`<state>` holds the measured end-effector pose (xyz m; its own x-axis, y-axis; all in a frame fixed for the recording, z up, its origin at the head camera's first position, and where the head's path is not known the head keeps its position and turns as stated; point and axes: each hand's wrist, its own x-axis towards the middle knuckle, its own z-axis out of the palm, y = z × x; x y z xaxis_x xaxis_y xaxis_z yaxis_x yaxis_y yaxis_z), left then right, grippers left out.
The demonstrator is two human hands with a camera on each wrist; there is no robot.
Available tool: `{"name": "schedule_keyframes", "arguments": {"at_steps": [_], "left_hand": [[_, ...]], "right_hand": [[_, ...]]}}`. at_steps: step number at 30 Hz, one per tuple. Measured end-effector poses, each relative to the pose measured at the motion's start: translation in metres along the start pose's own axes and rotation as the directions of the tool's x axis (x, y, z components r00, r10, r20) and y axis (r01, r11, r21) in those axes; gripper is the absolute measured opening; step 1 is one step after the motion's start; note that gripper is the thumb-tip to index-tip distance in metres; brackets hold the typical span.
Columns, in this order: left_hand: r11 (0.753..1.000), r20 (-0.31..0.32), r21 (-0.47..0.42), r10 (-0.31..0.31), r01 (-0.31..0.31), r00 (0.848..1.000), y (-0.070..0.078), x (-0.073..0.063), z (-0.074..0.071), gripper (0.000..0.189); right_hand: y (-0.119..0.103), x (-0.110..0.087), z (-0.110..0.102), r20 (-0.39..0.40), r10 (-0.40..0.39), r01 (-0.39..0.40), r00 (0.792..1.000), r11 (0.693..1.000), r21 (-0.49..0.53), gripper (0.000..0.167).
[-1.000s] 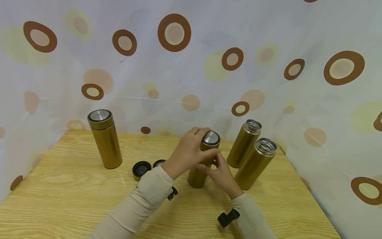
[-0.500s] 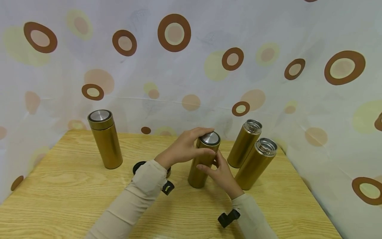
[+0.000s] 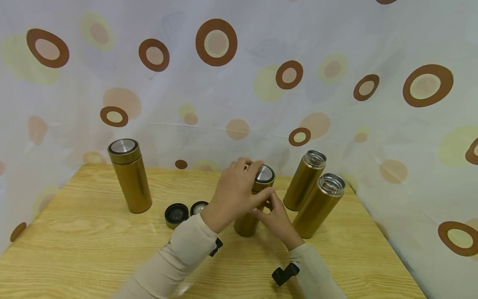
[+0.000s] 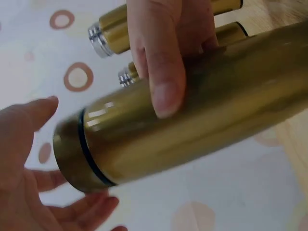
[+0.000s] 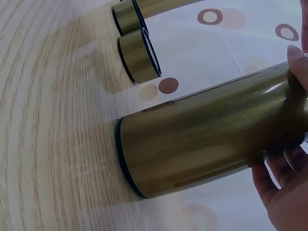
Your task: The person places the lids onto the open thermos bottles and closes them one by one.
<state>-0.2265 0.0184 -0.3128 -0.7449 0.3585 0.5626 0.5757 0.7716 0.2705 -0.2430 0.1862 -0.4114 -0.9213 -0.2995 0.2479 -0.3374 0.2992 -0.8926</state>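
Observation:
A gold thermos bottle (image 3: 244, 226) stands upright on the wooden table, its gold lid (image 4: 66, 153) with a silver top seated on the neck. My right hand (image 3: 278, 220) grips the bottle's upper body, thumb on one side and fingers on the other. Around the lid is my left hand (image 3: 233, 195). The left wrist view shows its thumb apart from the lid, with the fingers loosely bent along the far side; whether they touch it is hard to tell. In the head view, this hand hides part of the lid and body.
Two lidless gold thermoses (image 3: 304, 178) (image 3: 319, 205) stand at the right, near the right hand. Two loose lids (image 3: 176, 215) (image 3: 198, 207) lie beside the left forearm. A lidded thermos (image 3: 132, 178) stands at the left. A patterned cloth (image 3: 239, 104) hangs behind the table (image 3: 93, 241).
My left hand turned about the lid and lowered, then swung back, its fingers lifting and its wrist shifting right. The right hand keeps holding the bottle in place.

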Motion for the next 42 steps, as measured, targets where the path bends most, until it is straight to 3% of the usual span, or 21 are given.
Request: {"name": "schedule_keyframes", "arguments": {"at_steps": [4, 6, 9, 15, 20, 25, 30, 33, 38, 42], "left_hand": [[0.991, -0.146, 0.134, 0.005, 0.014, 0.989, 0.011, -0.001, 0.009, 0.063], [0.983, -0.191, 0.184, 0.016, 0.02, 0.981, 0.013, -0.001, 0.013, 0.061], [0.978, -0.23, 0.206, 0.023, 0.026, 0.973, 0.013, -0.001, 0.018, 0.058], [0.995, -0.233, 0.099, 0.01, 0.013, 0.972, 0.008, -0.001, 0.021, 0.055], [0.999, -0.225, 0.035, 0.045, -0.038, 0.973, 0.003, -0.002, 0.018, 0.052], [0.99, -0.122, -0.114, 0.071, -0.085, 0.99, -0.005, 0.0, 0.012, 0.048], [0.944, 0.028, -0.32, 0.093, -0.08, 0.995, -0.017, 0.004, 0.004, 0.051], [0.89, 0.066, -0.448, 0.126, -0.083, 0.99, -0.027, 0.007, 0.004, 0.052], [0.776, 0.124, -0.63, 0.145, -0.035, 0.982, -0.043, 0.01, 0.01, 0.052], [0.736, 0.158, -0.676, 0.148, -0.002, 0.976, -0.047, 0.01, 0.012, 0.052]], "right_hand": [[0.001, 0.0, 0.001, -0.013, -0.042, 0.042, 0.999, 0.999, -0.025, 0.047], [0.002, 0.0, 0.001, -0.011, -0.071, 0.071, 0.997, 0.997, -0.03, 0.044], [0.003, 0.0, 0.001, -0.013, -0.083, 0.082, 0.996, 0.996, -0.02, 0.052], [0.002, 0.0, 0.001, -0.01, -0.058, 0.058, 0.998, 0.998, -0.012, 0.063], [0.001, 0.0, 0.001, -0.002, -0.021, 0.021, 1.0, 1.0, -0.004, 0.064], [0.0, 0.0, 0.0, 0.01, 0.011, -0.011, 1.0, 1.0, -0.004, 0.06], [0.0, 0.001, 0.0, 0.025, -0.013, 0.012, 1.0, 1.0, 0.018, 0.066], [0.0, 0.002, 0.0, 0.025, -0.019, 0.018, 1.0, 0.999, 0.027, 0.073], [-0.001, 0.002, -0.001, 0.016, -0.012, 0.011, 1.0, 1.0, 0.021, 0.075], [-0.002, 0.001, 0.0, 0.014, -0.011, 0.011, 1.0, 1.0, 0.02, 0.075]]}}
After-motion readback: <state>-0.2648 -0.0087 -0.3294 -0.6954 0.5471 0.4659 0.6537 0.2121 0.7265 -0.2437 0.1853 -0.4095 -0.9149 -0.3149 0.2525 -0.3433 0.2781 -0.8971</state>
